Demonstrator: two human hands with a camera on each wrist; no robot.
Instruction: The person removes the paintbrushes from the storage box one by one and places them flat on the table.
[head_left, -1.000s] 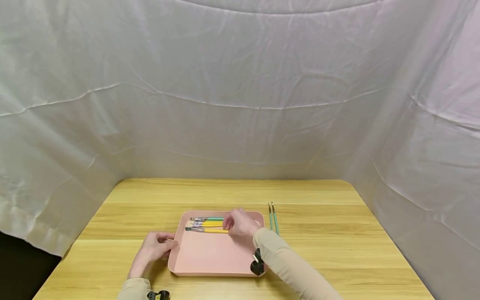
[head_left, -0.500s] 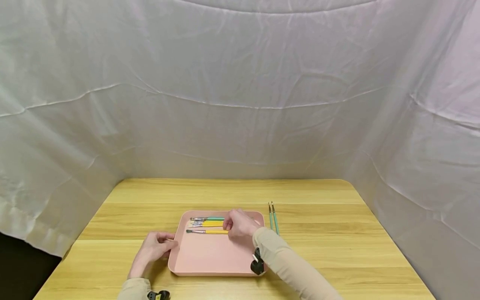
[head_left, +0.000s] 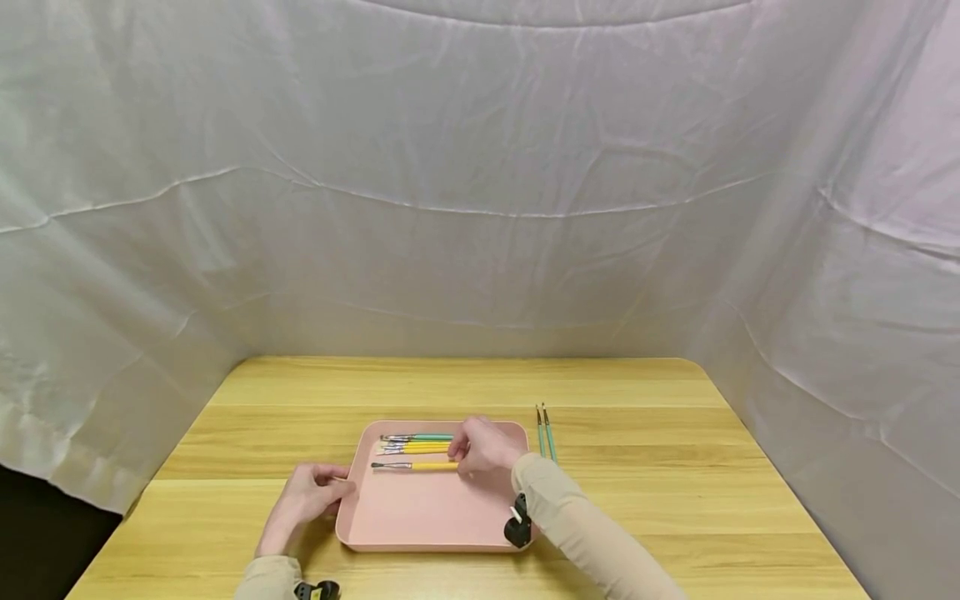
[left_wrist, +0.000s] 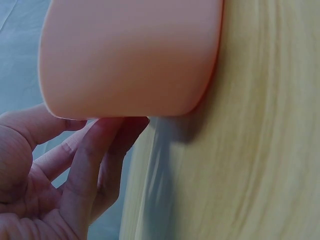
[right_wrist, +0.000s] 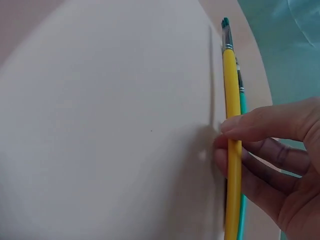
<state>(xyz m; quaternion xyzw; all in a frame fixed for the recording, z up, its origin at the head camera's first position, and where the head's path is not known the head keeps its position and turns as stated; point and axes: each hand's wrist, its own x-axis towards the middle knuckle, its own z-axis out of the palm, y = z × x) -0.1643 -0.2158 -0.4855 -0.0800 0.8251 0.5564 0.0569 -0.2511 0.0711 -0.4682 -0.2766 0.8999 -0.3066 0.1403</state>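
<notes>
A pink tray (head_left: pixel 427 517) lies on the table in the head view. At its left side my left hand (head_left: pixel 309 493) grips the wall; in the left wrist view, thumb and fingers (left_wrist: pixel 85 170) meet the tray's edge. Over the tray's far right part, my right hand (head_left: pixel 483 448) pinches a yellow-handled paintbrush (head_left: pixel 435 467), its bristles pointing left. The right wrist view shows the thumb across the yellow handle (right_wrist: pixel 232 85) and fingertips behind it. Beyond this brush, several yellow and green paintbrushes (head_left: pixel 420 447) lie side by side along the tray's far side, their right ends hidden by the hand.
Two teal-handled paintbrushes (head_left: pixel 550 435) lie on the wooden table (head_left: pixel 645 483) just right of the tray, pointing away. A grey curtain (head_left: pixel 480 275) hangs round the back and both sides.
The bristle end of the pinched paintbrush has swung slightly nearer, widening the gap from the other brushes. My right hand has shifted a little to the right; the left hand has stayed put.
</notes>
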